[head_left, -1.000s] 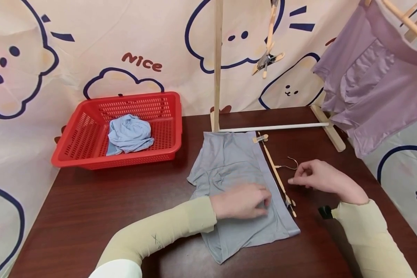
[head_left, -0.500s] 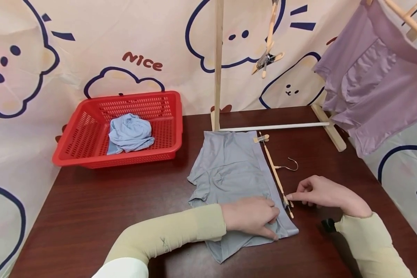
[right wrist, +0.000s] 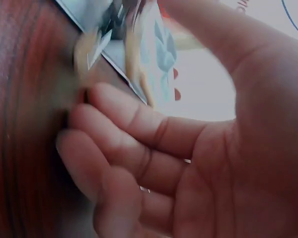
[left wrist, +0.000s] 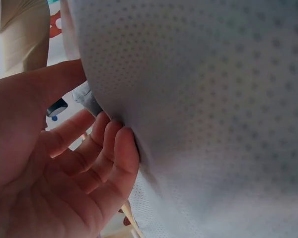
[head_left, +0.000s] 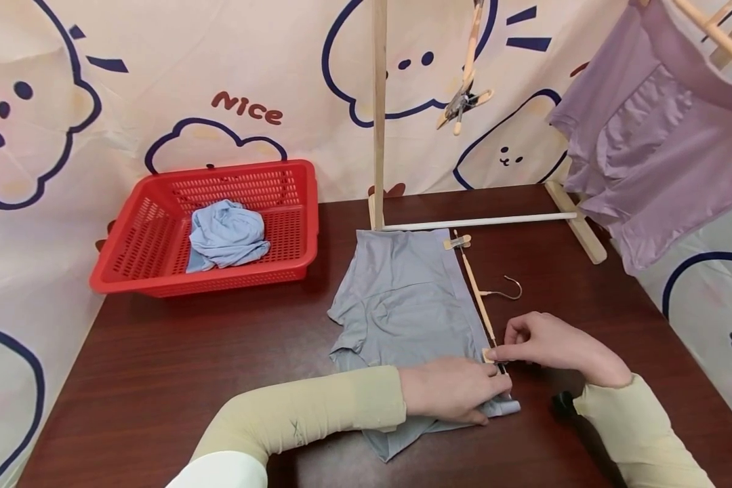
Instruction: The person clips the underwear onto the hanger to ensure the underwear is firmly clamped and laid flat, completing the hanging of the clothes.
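Head view: red basket [head_left: 280, 267] sat at the desk's [head_left: 219, 352] back left corner with a crumpled light blue cloth [head_left: 226, 234] inside. Next, grey shorts [head_left: 409, 305] lay flat from near the back edge towards the front, waistband facing right. Left hand [head_left: 451, 388] was on the waistband's near end, fingers bent; honestly couldn't tell if it pinched. Hanger [head_left: 478, 298] ran alongside, and the right hand [head_left: 545, 342] pinched its nearer clip [head_left: 487, 354]. Purple shorts [head_left: 653, 135] hung by the back right corner.
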Action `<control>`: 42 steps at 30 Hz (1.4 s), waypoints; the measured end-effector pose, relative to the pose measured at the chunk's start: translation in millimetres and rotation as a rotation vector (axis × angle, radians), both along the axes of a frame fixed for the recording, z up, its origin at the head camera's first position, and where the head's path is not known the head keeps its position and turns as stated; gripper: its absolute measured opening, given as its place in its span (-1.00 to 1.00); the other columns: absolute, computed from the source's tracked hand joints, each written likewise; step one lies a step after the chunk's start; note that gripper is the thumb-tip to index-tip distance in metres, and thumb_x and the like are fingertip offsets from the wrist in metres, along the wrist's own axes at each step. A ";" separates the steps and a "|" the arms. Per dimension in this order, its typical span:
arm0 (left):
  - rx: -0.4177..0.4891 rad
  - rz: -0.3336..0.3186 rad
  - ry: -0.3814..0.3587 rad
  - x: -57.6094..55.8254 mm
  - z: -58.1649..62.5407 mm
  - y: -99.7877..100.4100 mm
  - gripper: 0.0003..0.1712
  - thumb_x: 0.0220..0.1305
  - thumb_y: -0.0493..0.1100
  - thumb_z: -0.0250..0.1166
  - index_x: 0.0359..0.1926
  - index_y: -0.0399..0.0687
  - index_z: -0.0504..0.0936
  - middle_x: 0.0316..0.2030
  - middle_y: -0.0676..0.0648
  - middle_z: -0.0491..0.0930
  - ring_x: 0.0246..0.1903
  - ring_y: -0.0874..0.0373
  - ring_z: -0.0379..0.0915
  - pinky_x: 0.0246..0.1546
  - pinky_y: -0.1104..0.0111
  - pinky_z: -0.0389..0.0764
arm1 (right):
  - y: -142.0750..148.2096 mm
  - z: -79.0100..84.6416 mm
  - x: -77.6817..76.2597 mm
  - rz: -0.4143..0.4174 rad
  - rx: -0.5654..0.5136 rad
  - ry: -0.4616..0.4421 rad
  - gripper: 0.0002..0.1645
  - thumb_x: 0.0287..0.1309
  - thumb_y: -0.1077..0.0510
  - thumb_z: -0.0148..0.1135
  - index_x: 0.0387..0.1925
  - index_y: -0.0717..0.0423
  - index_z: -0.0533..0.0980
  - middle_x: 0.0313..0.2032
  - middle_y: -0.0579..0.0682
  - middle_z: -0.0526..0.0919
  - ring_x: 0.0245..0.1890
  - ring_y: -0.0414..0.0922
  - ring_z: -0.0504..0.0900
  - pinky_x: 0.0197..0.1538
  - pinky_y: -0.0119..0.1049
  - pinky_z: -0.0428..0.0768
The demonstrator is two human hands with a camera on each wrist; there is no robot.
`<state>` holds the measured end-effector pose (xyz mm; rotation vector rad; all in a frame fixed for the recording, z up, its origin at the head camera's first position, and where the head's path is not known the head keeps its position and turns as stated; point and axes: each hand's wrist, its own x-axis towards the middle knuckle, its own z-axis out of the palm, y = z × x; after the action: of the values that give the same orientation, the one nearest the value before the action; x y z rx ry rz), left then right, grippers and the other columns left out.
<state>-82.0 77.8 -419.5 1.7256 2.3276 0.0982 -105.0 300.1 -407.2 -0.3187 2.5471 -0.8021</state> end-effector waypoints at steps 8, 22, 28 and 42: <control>-0.019 0.075 0.052 8.3 0.0 8.6 -0.35 0.20 0.32 0.42 0.14 0.13 0.46 -0.15 0.20 0.53 -0.31 0.33 0.56 -0.39 0.47 0.58 | -1.0 1.0 6.3 0.007 0.115 0.107 -0.46 -0.04 -0.32 0.52 -0.63 -0.08 0.47 -0.72 -0.23 0.39 -0.64 -0.23 0.37 -0.51 -0.33 0.34; -0.007 0.094 0.176 14.1 -2.6 13.5 -0.90 0.47 -0.01 0.17 -0.13 0.13 0.55 -0.33 0.15 0.55 -0.39 0.31 0.56 -0.48 0.43 0.58 | 19.8 2.7 14.4 -0.014 -0.084 0.026 -0.59 0.33 -0.06 0.33 -0.60 -0.03 0.53 -0.62 -0.16 0.50 -0.63 -0.21 0.51 -0.53 -0.29 0.55; 0.034 0.129 -0.017 7.9 2.4 5.7 -0.91 0.48 -0.08 0.16 -0.19 0.05 0.45 -0.52 0.16 0.47 -0.55 0.33 0.48 -0.51 0.45 0.54 | 22.8 -0.2 14.3 -0.108 -0.217 -0.011 -0.72 0.25 0.08 0.41 -0.34 0.16 0.50 -0.58 -0.05 0.56 -0.58 -0.13 0.56 -0.49 -0.25 0.60; 0.070 0.180 -0.160 1.6 4.5 0.7 -0.87 0.43 -0.08 0.20 -0.28 0.02 0.48 -0.59 0.15 0.41 -0.60 0.33 0.40 -0.55 0.45 0.48 | 34.7 -9.4 14.5 -0.118 -0.200 -0.183 -0.61 0.29 -0.05 0.36 -0.48 0.17 0.57 -0.61 0.02 0.62 -0.65 -0.06 0.61 -0.61 -0.23 0.56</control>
<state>-80.4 78.5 -414.9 1.4747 2.3795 0.3400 -90.4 334.8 -416.6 -0.1502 2.3362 -1.0826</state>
